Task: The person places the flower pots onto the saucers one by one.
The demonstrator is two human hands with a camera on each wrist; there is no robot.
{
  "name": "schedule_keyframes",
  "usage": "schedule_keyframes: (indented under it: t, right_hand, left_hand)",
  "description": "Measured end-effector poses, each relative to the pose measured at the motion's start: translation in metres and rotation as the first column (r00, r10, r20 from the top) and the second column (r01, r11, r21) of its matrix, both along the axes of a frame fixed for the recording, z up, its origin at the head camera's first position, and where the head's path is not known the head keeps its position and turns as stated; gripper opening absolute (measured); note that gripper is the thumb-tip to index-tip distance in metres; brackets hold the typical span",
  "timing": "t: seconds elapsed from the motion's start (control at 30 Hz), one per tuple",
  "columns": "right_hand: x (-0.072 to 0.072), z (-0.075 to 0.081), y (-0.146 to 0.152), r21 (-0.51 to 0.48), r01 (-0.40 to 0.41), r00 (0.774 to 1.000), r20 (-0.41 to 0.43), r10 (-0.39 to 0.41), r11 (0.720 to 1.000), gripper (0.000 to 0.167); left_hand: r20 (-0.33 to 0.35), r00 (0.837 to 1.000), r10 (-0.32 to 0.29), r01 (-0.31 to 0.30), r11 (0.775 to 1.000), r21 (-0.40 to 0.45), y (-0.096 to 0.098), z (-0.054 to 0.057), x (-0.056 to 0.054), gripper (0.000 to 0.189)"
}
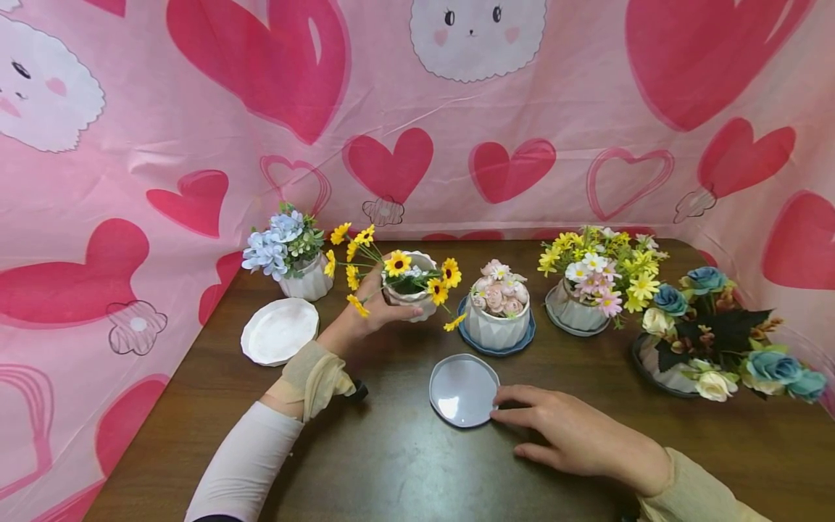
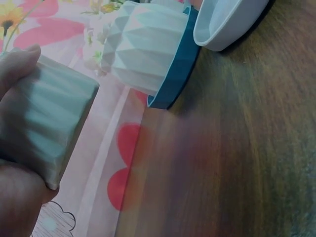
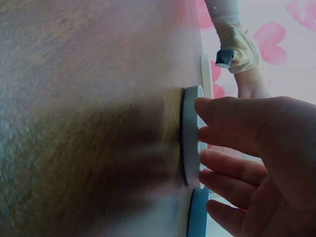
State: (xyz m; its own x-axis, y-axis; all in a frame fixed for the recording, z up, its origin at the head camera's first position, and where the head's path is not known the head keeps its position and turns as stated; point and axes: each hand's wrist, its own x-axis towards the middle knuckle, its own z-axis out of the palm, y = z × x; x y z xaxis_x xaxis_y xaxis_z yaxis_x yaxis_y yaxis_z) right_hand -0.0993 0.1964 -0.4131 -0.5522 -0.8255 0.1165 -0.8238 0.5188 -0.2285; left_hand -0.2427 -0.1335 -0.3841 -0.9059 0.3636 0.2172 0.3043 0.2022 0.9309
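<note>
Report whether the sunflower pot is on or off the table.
Off: the left hand holds the sunflower pot, with backdrop showing between its base and the table in the left wrist view.

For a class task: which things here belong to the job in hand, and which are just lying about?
Job in hand:
sunflower pot, held by the left hand
grey saucer, touched by the right hand

Seemingly idle:
blue-flower pot
white saucer
pink-rose pot
yellow-daisy pot
blue-rose pot

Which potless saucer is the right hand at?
The grey-blue saucer, front centre: the right hand has its fingers at its right edge. The other potless one, the white saucer, lies left of the left hand.
</note>
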Motion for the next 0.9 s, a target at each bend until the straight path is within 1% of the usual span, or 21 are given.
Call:
schedule_keyframes:
  t: [0.17, 0.37, 0.47, 0.7, 0.9]
  right_hand:
    - [0.000, 0.001, 0.000, 0.008, 0.002, 1.000, 0.019, -0.003, 1.000, 0.047]
    - [0.000, 0.002, -0.001, 0.013, 0.004, 0.999, 0.033, -0.004, 1.000, 0.047]
    - [0.000, 0.002, -0.001, 0.016, 0.005, 0.999, 0.038, -0.006, 1.000, 0.047]
    - [-0.001, 0.001, -0.001, 0.013, 0.004, 0.999, 0.034, -0.004, 1.000, 0.046]
    - [0.000, 0.001, -0.001, 0.008, 0.004, 1.000, 0.020, -0.004, 1.000, 0.047]
  left_hand:
    - [0.003, 1.000, 0.009, -0.009, 0.999, -0.038, -0.001, 0.001, 0.002, 0.093]
    - [0.035, 0.999, -0.001, 0.002, 1.000, -0.022, 0.000, 0.001, 0.004, 0.096]
    - [0.036, 0.999, -0.005, 0.006, 0.999, -0.032, 0.001, 0.002, 0.005, 0.095]
    - [0.029, 1.000, -0.010, 0.012, 0.997, -0.070, 0.002, 0.003, 0.008, 0.092]
    - [0.045, 0.999, -0.020, 0.024, 0.996, -0.081, 0.003, 0.002, 0.011, 0.095]
